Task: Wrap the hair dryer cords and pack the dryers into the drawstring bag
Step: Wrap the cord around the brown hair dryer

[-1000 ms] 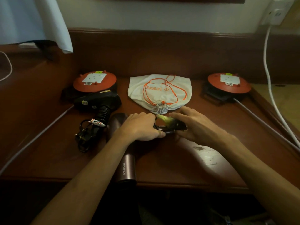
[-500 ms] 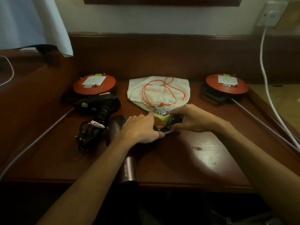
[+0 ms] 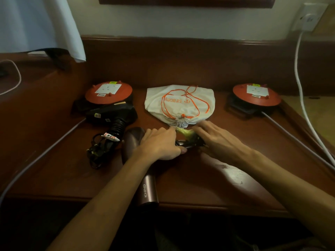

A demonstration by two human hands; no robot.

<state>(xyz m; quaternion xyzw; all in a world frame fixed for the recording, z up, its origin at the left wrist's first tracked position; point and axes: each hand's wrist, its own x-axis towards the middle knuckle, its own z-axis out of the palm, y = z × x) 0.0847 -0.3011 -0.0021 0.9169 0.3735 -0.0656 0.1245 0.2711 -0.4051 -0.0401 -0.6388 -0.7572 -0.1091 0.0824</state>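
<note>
Still-cinched drawstring bag (image 3: 179, 104), contents unseen; both hands' grip on bundled cord (image 3: 188, 140).

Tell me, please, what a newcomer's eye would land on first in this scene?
Probably the white drawstring bag with its orange cord, cinched shut at the middle back of the wooden table. Just in front, both hands, left hand and right hand, work a dark cord bundle beside the brown hair dryer.
</note>
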